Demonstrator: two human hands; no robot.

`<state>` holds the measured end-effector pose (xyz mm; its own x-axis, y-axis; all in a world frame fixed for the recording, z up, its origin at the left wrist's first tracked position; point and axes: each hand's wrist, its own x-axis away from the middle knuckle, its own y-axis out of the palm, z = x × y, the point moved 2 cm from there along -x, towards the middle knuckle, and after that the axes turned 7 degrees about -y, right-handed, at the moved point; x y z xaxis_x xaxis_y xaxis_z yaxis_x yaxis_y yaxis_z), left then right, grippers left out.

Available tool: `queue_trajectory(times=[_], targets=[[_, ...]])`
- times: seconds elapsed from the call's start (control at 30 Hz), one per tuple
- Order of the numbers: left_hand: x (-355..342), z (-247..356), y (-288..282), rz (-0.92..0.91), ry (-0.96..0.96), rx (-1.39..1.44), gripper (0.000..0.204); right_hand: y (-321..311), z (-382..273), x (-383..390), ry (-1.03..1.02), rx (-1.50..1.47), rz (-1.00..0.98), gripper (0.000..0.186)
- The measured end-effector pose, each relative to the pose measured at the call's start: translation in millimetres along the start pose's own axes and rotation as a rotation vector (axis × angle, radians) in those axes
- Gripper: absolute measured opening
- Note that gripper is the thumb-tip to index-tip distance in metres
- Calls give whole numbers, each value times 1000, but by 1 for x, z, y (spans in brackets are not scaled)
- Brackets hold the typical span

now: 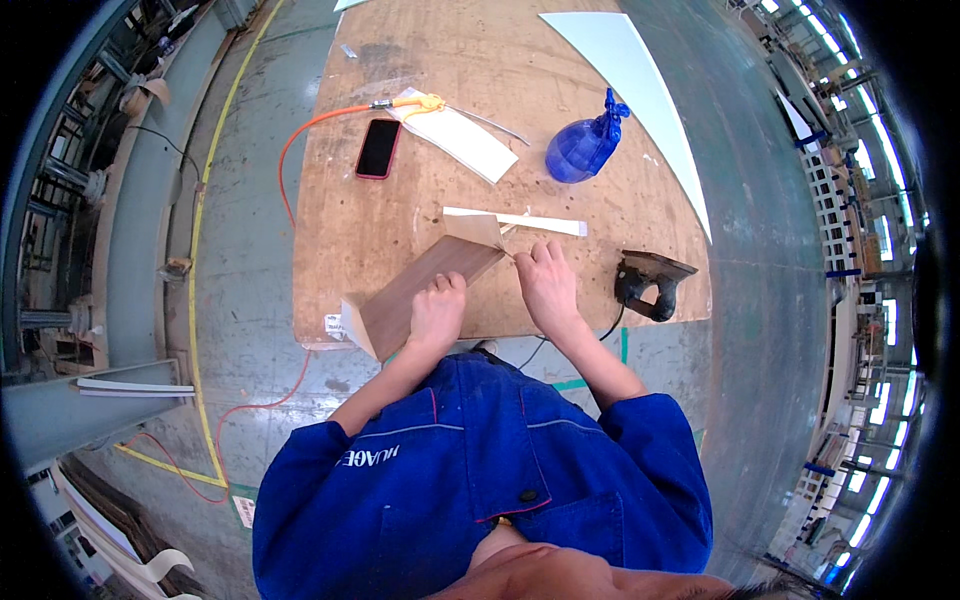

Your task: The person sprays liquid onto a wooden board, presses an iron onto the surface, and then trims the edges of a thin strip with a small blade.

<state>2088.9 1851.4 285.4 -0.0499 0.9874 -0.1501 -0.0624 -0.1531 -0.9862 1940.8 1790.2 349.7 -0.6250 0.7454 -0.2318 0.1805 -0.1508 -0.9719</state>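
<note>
A brown wood-grain panel [425, 285] lies slantwise at the table's near edge, with pale beige flaps [470, 228] standing out at both ends. My left hand [438, 312] is closed at the panel's near long edge, fingers curled over its face. At the far right corner my right hand [547, 288] is closed in a pinch; whatever thin thing sits between its fingertips is too small to make out. Just beyond lies a narrow white strip [540, 222]. A dark iron [650, 283] with a black cord rests right of my right hand.
On the wooden table [340, 240] are a phone [378, 148], a white panel piece [465, 142], an orange air blow gun [425, 102] on its hose and a blue spray bottle [580, 148]. A large pale sheet [630, 85] covers the far right. Another hose [260, 408] crosses the floor.
</note>
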Motion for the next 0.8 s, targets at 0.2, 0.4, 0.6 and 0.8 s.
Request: queue_trajectory(times=[0.2,0.4,0.6,0.8], targets=[[4,2,7,78,-11,-23,13,-6,-2,4,71,-81,-33,5],[0,0,2,27,-18,17,13,-2,2,-1,46,-121,-67,5],[-3,-5,-2,14,1,51,22,6,6,-12,63,-281,-38,4],[-9,-15,-8,-21,1,104,18,33,5,-16,55,-346,75,4]])
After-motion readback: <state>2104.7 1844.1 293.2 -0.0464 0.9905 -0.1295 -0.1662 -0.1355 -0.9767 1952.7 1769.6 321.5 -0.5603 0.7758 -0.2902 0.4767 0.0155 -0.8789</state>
